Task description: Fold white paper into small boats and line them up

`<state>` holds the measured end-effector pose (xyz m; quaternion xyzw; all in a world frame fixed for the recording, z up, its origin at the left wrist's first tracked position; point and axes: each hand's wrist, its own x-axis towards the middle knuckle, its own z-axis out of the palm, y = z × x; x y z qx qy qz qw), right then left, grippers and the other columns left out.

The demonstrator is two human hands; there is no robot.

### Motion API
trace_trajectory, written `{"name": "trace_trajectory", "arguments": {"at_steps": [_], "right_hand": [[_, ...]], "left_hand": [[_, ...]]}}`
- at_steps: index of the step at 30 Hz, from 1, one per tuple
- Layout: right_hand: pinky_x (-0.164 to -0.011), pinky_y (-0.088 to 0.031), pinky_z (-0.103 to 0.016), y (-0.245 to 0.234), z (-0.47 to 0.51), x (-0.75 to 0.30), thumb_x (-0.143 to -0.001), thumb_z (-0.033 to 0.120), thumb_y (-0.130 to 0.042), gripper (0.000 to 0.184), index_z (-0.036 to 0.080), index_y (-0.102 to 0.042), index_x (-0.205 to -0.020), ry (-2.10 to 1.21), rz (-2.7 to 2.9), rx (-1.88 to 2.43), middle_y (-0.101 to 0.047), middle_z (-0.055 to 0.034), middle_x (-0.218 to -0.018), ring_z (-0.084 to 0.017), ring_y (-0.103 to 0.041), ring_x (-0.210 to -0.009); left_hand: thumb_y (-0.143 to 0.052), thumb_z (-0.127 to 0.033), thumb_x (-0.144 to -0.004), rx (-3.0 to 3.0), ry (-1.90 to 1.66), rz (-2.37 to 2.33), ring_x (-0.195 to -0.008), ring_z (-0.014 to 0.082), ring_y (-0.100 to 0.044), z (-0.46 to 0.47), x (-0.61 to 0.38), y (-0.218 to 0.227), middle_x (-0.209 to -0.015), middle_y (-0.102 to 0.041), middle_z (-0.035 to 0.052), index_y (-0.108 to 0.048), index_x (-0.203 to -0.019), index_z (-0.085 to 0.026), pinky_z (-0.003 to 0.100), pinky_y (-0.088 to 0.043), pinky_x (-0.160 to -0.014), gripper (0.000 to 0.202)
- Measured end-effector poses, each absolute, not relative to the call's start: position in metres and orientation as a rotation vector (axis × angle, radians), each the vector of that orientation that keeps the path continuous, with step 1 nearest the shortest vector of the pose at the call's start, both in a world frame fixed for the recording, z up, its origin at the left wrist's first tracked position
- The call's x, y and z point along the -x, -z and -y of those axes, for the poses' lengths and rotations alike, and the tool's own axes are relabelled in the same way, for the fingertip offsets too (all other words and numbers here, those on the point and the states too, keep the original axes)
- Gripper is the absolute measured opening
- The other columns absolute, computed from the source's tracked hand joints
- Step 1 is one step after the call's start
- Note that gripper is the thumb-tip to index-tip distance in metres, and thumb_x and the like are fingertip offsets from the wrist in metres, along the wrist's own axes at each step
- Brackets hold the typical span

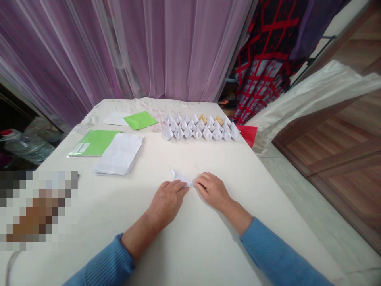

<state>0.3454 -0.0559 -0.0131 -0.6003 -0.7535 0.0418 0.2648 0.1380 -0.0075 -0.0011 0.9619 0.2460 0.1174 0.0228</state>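
A small piece of folded white paper lies at the middle of the table, with a pointed flap sticking up at its left end. My left hand presses on its near side, fingers together and thumb against the edge. At the right end, my right hand is closed, its fingertips pinching the paper's tip. Beyond my hands stand several folded paper boats in close rows, mostly white with a few yellow ones at the back.
To the left lie a stack of white paper and a green paper pack. Farther back are a green sheet and a white sheet. Red paper lies at the right edge. A blurred-out patch covers the near left.
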Motion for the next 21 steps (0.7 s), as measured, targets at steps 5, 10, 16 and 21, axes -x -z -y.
{"name": "trace_trajectory", "arguments": {"at_steps": [5, 10, 16, 21], "right_hand": [[-0.073, -0.041, -0.029, 0.0145, 0.0544, -0.3412, -0.091, 0.02, -0.053, 0.013, 0.022, -0.062, -0.081, -0.126, 1.999, 1.721, -0.063, -0.0027, -0.081, -0.018, -0.056, -0.08], [-0.068, -0.038, -0.028, 0.0137, 0.0519, -0.339, -0.087, 0.018, -0.055, 0.012, 0.022, -0.06, -0.076, -0.14, 1.929, 1.771, -0.06, -0.0014, -0.076, -0.016, -0.054, -0.073], [-0.067, -0.034, -0.027, 0.0122, 0.0496, -0.3368, -0.087, 0.017, -0.054, 0.014, 0.021, -0.059, -0.075, -0.157, 1.906, 1.837, -0.061, -0.0011, -0.076, -0.016, -0.053, -0.072], [-0.071, -0.035, -0.027, 0.0133, 0.0525, -0.3348, -0.088, 0.02, -0.055, 0.01, 0.021, -0.061, -0.081, -0.15, 1.911, 1.856, -0.063, -0.0019, -0.082, -0.016, -0.055, -0.078]], "left_hand": [[-0.05, -0.014, -0.092, -2.997, -0.332, -0.758, -0.116, 0.0191, -0.057, 0.0104, -0.138, -0.0011, -0.124, -0.065, 0.0045, -0.062, -0.118, -0.021, 0.035, -0.041, -0.095, 0.029], [-0.049, -0.011, -0.091, -3.043, -0.304, -0.72, -0.115, 0.021, -0.057, 0.0134, -0.1392, -0.0025, -0.121, -0.066, 0.0064, -0.06, -0.119, -0.017, 0.036, -0.037, -0.1, 0.031], [-0.045, -0.011, -0.092, -3.055, -0.253, -0.712, -0.111, 0.0216, -0.056, 0.0132, -0.1426, -0.0026, -0.115, -0.065, 0.0065, -0.055, -0.124, -0.017, 0.039, -0.037, -0.099, 0.034], [-0.046, -0.013, -0.091, -3.036, -0.193, -0.738, -0.101, 0.0218, -0.056, 0.015, -0.1479, -0.0077, -0.108, -0.063, 0.0059, -0.055, -0.122, -0.019, 0.04, -0.039, -0.092, 0.033]]}}
